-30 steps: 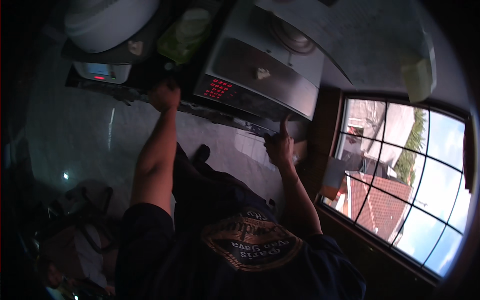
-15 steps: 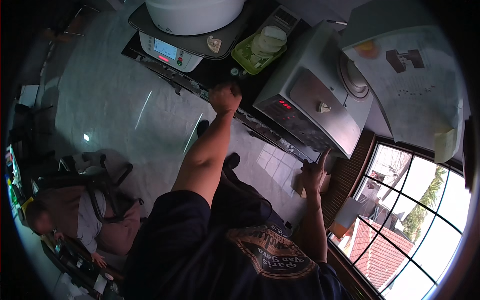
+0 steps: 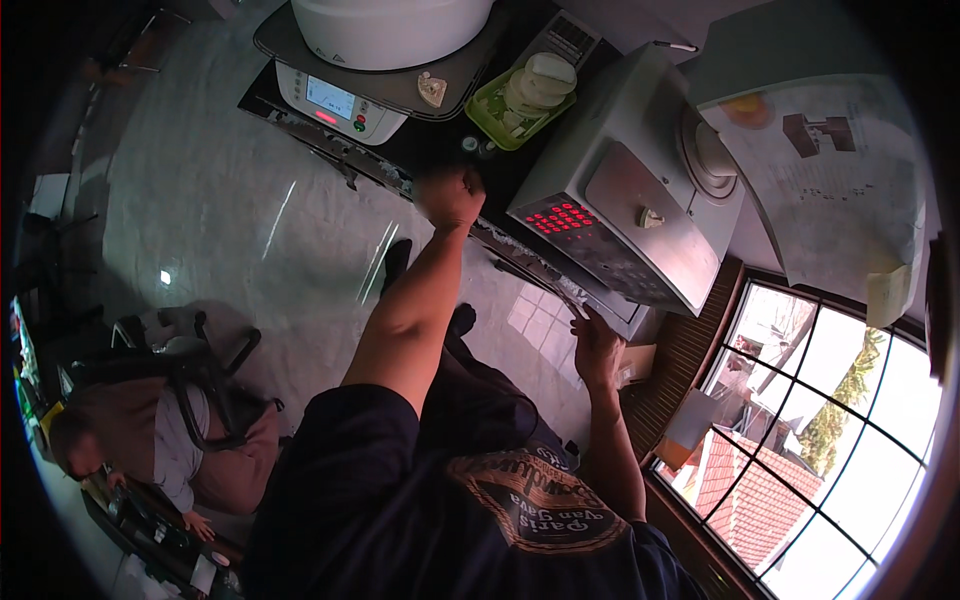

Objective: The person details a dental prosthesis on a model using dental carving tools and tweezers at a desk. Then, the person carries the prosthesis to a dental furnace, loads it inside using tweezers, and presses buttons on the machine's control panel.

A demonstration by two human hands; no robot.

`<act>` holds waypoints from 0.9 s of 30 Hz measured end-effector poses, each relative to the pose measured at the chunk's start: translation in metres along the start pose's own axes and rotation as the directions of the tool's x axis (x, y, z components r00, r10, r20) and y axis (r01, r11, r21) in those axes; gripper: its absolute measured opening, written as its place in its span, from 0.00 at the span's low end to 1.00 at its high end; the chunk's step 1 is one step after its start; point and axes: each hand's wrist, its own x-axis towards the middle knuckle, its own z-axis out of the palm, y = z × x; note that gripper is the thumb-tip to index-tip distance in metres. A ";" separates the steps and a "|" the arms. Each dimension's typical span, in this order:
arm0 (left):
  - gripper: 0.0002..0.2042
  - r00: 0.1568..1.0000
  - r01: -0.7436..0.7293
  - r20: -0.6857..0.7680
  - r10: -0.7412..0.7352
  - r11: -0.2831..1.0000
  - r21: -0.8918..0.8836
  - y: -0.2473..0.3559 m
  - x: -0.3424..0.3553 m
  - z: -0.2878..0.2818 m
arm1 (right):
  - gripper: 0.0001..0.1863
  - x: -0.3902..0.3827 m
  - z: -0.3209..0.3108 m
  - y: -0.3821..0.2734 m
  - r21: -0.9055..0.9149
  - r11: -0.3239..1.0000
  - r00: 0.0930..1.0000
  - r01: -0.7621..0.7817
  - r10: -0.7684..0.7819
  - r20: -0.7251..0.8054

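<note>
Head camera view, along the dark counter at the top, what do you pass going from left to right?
White machine with a small screen → green tray of pale round pieces → grey metal oven with red lit display → paper sheet with pictures.

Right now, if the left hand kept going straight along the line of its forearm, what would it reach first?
Probably the green tray of pale round pieces on the dark counter, just past the left hand. Depth is hard to judge in this fisheye view, so it may meet the counter edge first.
</note>
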 end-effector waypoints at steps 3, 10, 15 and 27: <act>0.11 1.000 0.001 -0.002 -0.001 1.000 0.006 -0.002 -0.003 -0.001 | 0.14 -0.006 0.008 -0.013 -0.023 1.000 1.000 -0.015 0.014 -0.016; 0.13 0.993 -0.052 0.105 0.061 0.995 -0.083 -0.008 -0.008 0.003 | 0.09 -0.002 0.034 -0.067 0.120 0.968 0.969 -0.222 0.233 -0.084; 0.19 0.856 0.197 0.506 0.107 0.837 -0.510 -0.057 0.001 -0.026 | 0.05 0.027 0.089 -0.137 0.309 0.944 0.984 -0.117 0.152 -0.090; 0.23 0.306 0.443 0.924 -0.231 0.893 0.077 -0.322 0.030 -0.200 | 0.03 0.129 0.210 -0.176 0.151 0.975 0.901 0.164 -0.086 -0.426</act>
